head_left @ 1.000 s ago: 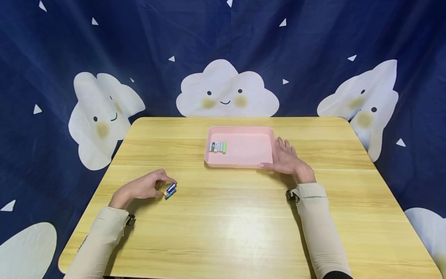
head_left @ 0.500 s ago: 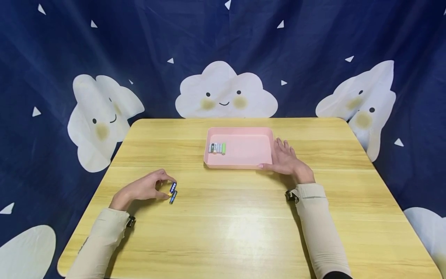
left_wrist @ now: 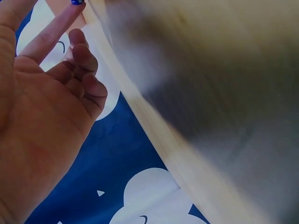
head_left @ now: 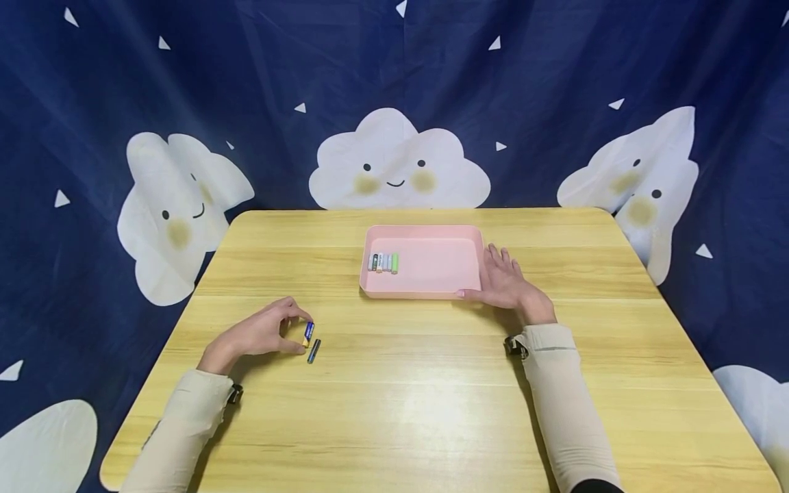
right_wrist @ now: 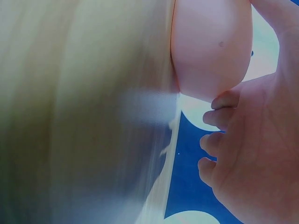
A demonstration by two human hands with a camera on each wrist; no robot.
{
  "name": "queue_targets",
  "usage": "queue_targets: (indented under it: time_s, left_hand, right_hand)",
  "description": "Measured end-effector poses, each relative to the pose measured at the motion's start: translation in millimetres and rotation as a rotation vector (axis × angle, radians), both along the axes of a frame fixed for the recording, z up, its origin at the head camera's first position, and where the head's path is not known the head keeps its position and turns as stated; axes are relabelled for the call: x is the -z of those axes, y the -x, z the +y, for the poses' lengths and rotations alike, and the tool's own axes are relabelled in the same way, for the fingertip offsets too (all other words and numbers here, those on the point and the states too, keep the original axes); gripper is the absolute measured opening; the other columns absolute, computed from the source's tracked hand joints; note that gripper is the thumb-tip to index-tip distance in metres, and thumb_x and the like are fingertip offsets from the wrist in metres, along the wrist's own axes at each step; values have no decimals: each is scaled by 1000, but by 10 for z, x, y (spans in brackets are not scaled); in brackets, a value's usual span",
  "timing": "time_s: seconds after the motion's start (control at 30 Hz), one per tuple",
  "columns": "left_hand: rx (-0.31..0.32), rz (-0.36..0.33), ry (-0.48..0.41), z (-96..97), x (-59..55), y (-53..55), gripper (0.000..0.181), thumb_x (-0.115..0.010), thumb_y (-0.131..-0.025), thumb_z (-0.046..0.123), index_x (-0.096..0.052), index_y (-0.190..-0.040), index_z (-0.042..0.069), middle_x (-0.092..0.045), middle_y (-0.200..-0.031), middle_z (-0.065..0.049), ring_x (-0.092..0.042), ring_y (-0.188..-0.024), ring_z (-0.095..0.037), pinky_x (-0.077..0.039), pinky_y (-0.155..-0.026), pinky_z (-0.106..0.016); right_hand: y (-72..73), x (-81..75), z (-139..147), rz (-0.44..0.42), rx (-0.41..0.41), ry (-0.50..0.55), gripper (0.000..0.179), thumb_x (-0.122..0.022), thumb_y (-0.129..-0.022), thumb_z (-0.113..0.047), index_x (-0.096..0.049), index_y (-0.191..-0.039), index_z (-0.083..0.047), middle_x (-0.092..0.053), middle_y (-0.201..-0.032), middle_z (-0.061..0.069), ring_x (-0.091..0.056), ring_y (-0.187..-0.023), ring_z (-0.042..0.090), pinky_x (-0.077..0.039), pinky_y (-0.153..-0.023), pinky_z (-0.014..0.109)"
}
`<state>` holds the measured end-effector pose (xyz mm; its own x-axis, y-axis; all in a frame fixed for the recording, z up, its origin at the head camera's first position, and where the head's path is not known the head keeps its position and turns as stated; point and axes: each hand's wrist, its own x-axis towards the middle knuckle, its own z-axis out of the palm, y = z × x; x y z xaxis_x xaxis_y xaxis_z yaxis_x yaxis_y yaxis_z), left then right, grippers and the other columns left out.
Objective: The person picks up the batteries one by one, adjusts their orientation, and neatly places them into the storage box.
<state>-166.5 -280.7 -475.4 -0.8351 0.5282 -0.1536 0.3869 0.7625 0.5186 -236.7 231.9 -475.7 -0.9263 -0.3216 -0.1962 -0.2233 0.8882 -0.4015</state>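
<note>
My left hand [head_left: 261, 331] pinches a blue and yellow battery [head_left: 308, 333] by its ends, between thumb and index finger. Just right of the thumb, a second, dark blue battery [head_left: 314, 351] lies on the table, apart from the first. In the left wrist view, the index fingertip meets the blue end of the held battery [left_wrist: 77, 2]; the other fingers are loosely bent. My right hand [head_left: 508, 282] rests against the right side of a pink tray [head_left: 425, 295], fingers extended and thumb at the front corner. The tray wall [right_wrist: 212, 51] touches those fingers in the right wrist view.
Several batteries [head_left: 383, 263], grey, white and bright green, lie side by side at the tray's left end. The wooden table [head_left: 394, 390] has rounded corners. A dark blue curtain [head_left: 394, 61] with clouds hangs behind it.
The two blue batteries have turned more upright in the head view and shifted slightly right. The held one has separated from the other. My right hand and the tray stay put.
</note>
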Motion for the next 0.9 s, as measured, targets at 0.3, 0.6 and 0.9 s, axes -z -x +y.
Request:
queue_targets:
  time_s: [0.3,0.6,0.9]
  left_hand:
    - [-27,81,42,54,35,49,47,-87,-79,31,-75,-122,14,-55,-93,-1,-45,-81,-14,-37,-69,-25]
    - [-47,140,31,93,9,192,48,-85,-79,32,-75,-119,8,-54,-92,-1,-46,-81,-15,-37,-70,-25]
    - [-87,202,-84,230,-158,420,52,-85,-81,29,-72,-126,7,-56,-101,-11,-51,-88,-26,-39,-74,-29]
  right_hand:
    - [2,-3,-13,1,-2,-3,134,-62,-84,-78,6,-162,7,6,-170,32,5,-156,56,-2,-125,70]
    - [0,-7,-17,0,2,-5,133,-64,-84,-76,6,-162,7,8,-170,31,5,-156,56,-2,-125,69]
    - [-21,-17,-13,4,-3,1,131,-62,-85,-76,4,-163,6,6,-170,32,5,-157,55,-2,-125,69]
